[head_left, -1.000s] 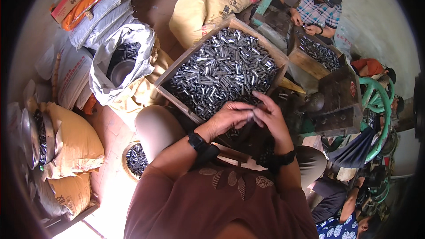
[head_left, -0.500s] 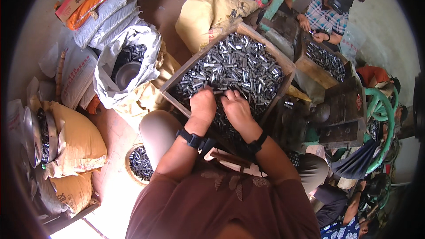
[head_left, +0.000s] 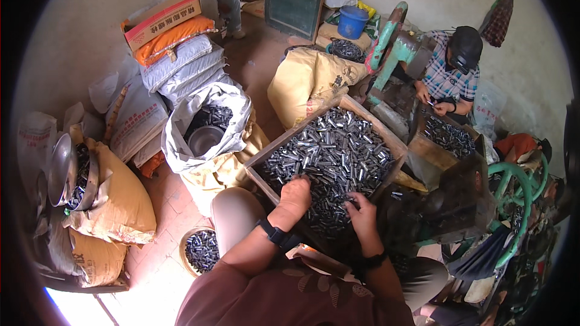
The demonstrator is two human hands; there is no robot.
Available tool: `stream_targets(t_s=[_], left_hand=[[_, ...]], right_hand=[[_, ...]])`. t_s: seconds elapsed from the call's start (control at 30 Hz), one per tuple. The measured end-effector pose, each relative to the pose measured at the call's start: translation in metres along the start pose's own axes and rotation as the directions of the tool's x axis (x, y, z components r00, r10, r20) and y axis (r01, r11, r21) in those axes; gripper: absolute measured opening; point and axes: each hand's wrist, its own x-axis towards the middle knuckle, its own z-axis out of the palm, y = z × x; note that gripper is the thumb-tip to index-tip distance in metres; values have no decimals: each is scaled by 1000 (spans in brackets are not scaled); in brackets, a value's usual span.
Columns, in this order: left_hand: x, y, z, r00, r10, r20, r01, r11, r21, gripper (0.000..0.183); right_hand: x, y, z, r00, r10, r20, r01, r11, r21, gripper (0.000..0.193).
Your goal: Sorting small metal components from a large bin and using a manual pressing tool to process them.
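Note:
A wooden box (head_left: 266, 153) full of short, shiny metal sleeves (head_left: 338, 151) stands in front of me. My left hand (head_left: 294, 197) is over its near left side, fingers curled down at the sleeves; what they hold is hidden. Farther right, my right hand (head_left: 364, 216) is above the near part of the pile. Its thumb and fingers are bent toward each other around something small and dark that I cannot make out. Both wrists wear dark bands.
An open white sack (head_left: 175, 145) with a metal bowl (head_left: 205, 140) is left of the box. A round basket (head_left: 184, 252) of sleeves sits by my knee. At the right, a co-worker (head_left: 450, 78) handles small parts beside a green machine (head_left: 396, 54) and a green handwheel (head_left: 525, 205).
My hands, close together before, are now apart, the right one drawn back toward me and to the right. The view has tilted up, showing more of the doorway and back wall.

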Motion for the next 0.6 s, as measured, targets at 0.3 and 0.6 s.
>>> stream_targets(t_s=[0.3, 0.6], left_hand=[[-30, 80, -7, 861, 382, 337, 181, 389, -903, 8], [-69, 177, 34, 665, 491, 562, 636, 22, -772, 19]], right_hand=[[-58, -21, -87, 959, 270, -87, -208, 878, 431, 15], [-123, -3, -153, 892, 310, -329, -132, 875, 466, 16]])
